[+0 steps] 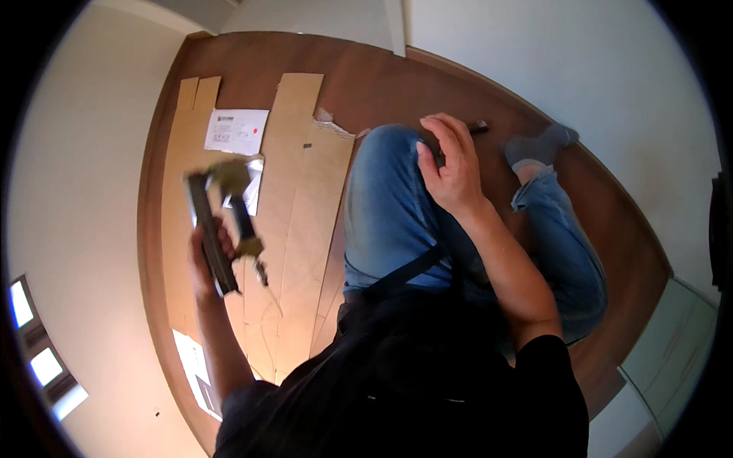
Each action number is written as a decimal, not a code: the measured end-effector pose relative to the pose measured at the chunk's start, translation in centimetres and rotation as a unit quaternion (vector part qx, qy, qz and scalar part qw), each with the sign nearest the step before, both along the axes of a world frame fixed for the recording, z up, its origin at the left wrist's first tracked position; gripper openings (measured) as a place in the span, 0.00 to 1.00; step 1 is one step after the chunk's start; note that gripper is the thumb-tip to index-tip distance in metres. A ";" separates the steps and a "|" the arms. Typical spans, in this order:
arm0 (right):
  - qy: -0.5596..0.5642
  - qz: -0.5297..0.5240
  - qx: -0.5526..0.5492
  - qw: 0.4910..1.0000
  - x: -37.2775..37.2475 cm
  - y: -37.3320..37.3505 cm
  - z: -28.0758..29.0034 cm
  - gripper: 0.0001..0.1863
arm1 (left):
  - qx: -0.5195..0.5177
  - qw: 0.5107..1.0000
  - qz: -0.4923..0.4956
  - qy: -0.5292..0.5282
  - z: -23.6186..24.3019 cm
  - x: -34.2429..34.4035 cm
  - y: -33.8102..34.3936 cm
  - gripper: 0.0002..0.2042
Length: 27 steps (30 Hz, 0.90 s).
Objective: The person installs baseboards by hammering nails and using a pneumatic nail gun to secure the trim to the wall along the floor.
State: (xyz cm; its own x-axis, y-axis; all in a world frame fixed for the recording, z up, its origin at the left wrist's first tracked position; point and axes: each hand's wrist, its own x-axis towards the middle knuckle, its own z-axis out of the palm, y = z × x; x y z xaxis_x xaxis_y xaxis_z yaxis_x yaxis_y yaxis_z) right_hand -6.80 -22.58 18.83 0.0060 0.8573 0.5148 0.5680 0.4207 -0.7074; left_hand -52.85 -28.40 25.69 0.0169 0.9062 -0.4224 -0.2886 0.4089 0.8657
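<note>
My left hand [203,259] grips an olive and black pneumatic nail gun [234,183] at the left, held over flattened cardboard. A pale air hose [270,305] hangs from the fitting at its handle end. My right hand [456,172] is raised at or just over my bent knee [382,164] in blue jeans, fingers apart and loosely curved, holding nothing; whether it touches the knee I cannot tell.
Cardboard sheets [301,114] with white papers [235,130] lie on the brown wood floor [359,76]. A small dark object [479,127] lies beyond my right hand, near my socked foot [534,149]. Walls [76,153] surround the floor; a pale glossy panel [672,336] stands at lower right.
</note>
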 end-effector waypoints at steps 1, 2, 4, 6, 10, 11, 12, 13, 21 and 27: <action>-0.008 0.024 0.008 1.000 -0.9 0.7 1.1 0.25 | 0.008 0.999 -0.032 -0.009 2.7 3.4 2.9 0.26; -0.017 0.043 0.018 0.999 -1.8 1.4 1.8 0.28 | 0.017 0.997 -0.069 -0.020 5.1 6.7 5.4 0.27; -0.069 0.063 0.034 0.995 -3.8 2.0 2.1 0.35 | -0.017 0.990 -0.106 -0.092 8.0 12.3 8.8 0.27; -0.109 0.064 0.054 0.991 -4.7 2.6 2.2 0.42 | -0.045 0.976 -0.167 -0.129 9.5 15.4 10.4 0.27; -0.128 -0.008 0.148 0.981 -4.6 3.7 1.6 0.43 | -0.077 0.955 -0.281 -0.049 10.7 19.7 11.4 0.30; -0.150 -0.025 0.157 0.976 -3.9 3.5 2.1 0.41 | -0.106 0.950 -0.294 -0.010 11.2 20.7 11.8 0.31; -0.171 -0.042 0.164 0.971 -3.4 3.6 2.3 0.40 | -0.137 0.938 -0.319 0.002 11.0 21.1 12.6 0.32; -0.152 -0.020 0.198 0.968 -3.3 3.8 1.5 0.36 | -0.134 0.924 -0.357 -0.009 10.6 21.6 13.6 0.32; 0.155 -0.150 -0.026 0.976 -8.6 4.4 -3.3 0.37 | 0.164 0.873 -0.395 0.236 -9.4 27.2 31.6 0.24; 0.226 -0.206 -0.088 0.948 -12.8 12.8 -6.4 0.39 | -0.026 0.904 -0.382 -0.189 -32.9 25.3 44.9 0.16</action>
State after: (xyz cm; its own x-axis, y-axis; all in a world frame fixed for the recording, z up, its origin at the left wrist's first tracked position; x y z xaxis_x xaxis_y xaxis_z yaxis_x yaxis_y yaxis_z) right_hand -19.60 -9.77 12.40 0.5457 0.8060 0.2293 0.2809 0.0819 -0.9562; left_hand -27.54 16.50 -7.22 0.7813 0.5486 -0.2977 -0.1763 0.6515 0.7379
